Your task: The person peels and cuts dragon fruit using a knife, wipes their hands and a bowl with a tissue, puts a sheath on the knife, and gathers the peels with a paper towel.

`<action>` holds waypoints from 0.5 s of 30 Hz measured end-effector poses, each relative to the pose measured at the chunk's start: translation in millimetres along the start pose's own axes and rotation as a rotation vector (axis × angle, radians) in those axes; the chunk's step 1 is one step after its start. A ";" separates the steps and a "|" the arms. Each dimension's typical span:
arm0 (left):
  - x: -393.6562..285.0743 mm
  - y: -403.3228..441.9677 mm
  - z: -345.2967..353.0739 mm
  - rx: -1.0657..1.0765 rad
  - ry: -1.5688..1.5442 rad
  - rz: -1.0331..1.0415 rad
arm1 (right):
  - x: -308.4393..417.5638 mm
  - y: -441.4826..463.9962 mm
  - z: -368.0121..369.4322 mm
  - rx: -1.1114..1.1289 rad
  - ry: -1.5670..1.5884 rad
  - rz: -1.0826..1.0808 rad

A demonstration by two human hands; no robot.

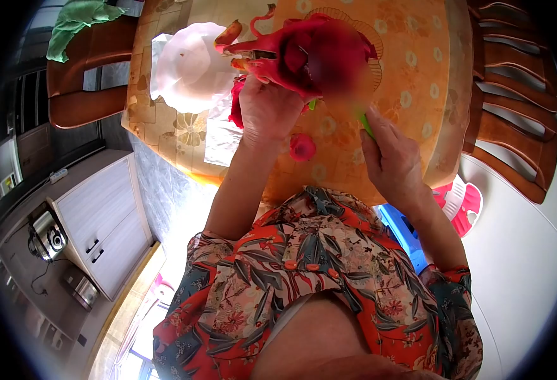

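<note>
My left hand [269, 109] is closed around the base of a red dragon fruit peel [272, 69], whose pointed tips stick out to the left. Dark red flesh [329, 57] shows right of it, partly blurred. In my right hand [392, 152] is a green handle [366, 124], fingers wrapped round it; whatever extends beyond it is blurred. Beneath the fruit a ribbed clear plate [377, 66] shows at its edge. A small round pink-red piece [302, 147] lies on the table between my forearms.
A whitish translucent bowl [186, 63] stands on the patterned tablecloth [411, 76] at the left. Wooden chairs [519, 82] flank the table, with a green cloth [79, 25] over the left one. A blue plastic item [402, 234] is beside my right forearm.
</note>
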State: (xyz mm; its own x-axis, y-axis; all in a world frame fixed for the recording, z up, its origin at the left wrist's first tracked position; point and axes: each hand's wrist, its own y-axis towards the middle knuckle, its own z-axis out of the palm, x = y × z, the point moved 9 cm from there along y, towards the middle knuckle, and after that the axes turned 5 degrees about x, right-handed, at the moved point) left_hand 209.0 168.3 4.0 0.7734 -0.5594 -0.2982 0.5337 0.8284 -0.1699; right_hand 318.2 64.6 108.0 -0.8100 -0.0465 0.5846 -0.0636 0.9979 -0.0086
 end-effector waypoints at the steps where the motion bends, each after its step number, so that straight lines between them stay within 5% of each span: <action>1: -1.0 0.7 0.2 -0.004 0.022 0.011 | 0.9 0.4 -1.3 0.003 0.013 0.001; 15: -5.7 1.6 0.5 -0.003 -0.044 0.023 | -3.3 -2.4 -21.3 -0.069 0.240 0.071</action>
State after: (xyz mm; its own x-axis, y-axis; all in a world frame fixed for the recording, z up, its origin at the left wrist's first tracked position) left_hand 205.6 172.8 6.0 0.7998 -0.5407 -0.2608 0.5145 0.8412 -0.1663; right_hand 333.4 63.2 123.4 -0.6492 0.0270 0.7602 0.0348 0.9994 -0.0058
